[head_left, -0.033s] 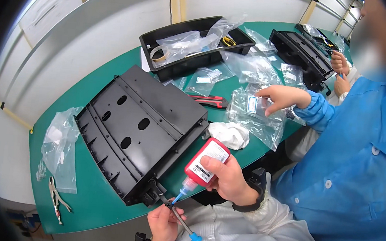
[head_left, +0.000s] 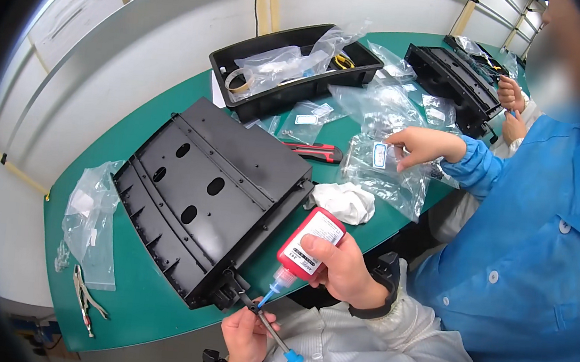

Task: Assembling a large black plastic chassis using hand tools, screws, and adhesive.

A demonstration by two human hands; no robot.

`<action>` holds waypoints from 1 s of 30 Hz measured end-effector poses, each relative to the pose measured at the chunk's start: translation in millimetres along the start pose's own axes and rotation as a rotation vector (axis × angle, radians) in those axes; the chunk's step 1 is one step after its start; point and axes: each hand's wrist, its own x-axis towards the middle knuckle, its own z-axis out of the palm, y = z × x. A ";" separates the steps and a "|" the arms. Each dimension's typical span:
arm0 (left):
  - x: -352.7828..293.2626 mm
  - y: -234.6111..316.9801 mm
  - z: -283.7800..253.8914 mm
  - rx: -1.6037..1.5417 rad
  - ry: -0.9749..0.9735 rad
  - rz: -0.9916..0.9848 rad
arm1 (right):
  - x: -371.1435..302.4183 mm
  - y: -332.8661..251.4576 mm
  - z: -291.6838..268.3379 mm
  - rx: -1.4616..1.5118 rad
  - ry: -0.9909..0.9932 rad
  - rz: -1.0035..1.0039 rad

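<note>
My right hand (head_left: 341, 270) is wrapped round a red glue bottle (head_left: 313, 242) with a white label, tipped nozzle-down. Its thin blue nozzle (head_left: 267, 296) meets a small dark joint on a metal rod (head_left: 276, 335). My left hand (head_left: 245, 337) pinches that rod close to the joint, partly hiding it. A blue knob (head_left: 294, 359) caps the rod's lower end. Its upper end runs to a bracket (head_left: 227, 290) at the near corner of a large black metal housing (head_left: 214, 174), which lies on the green table (head_left: 144, 320) with several oval holes facing up.
A crumpled white cloth (head_left: 344, 202) and a red-black utility knife (head_left: 317, 152) lie beside the housing. Locking pliers (head_left: 86, 301) and plastic bags (head_left: 94, 225) are at left. Behind stands a black bin (head_left: 299, 88). At right, a co-worker's hand (head_left: 426, 149) touches clear bags (head_left: 387, 183).
The co-worker's hand and the clear bags under it have shifted very slightly. My hands, the bottle and the rod look the same.
</note>
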 end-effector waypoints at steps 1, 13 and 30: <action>0.0 0.0 -0.6 0.001 0.002 -0.001 | -0.1 0.7 -0.1 -0.001 0.001 0.004; -0.6 0.1 -3.6 0.001 -0.019 -0.021 | 0.9 1.1 -1.9 -0.012 -0.007 -0.001; 0.9 0.0 -3.3 0.002 -0.031 -0.006 | 0.8 0.6 -2.3 -0.013 0.002 -0.002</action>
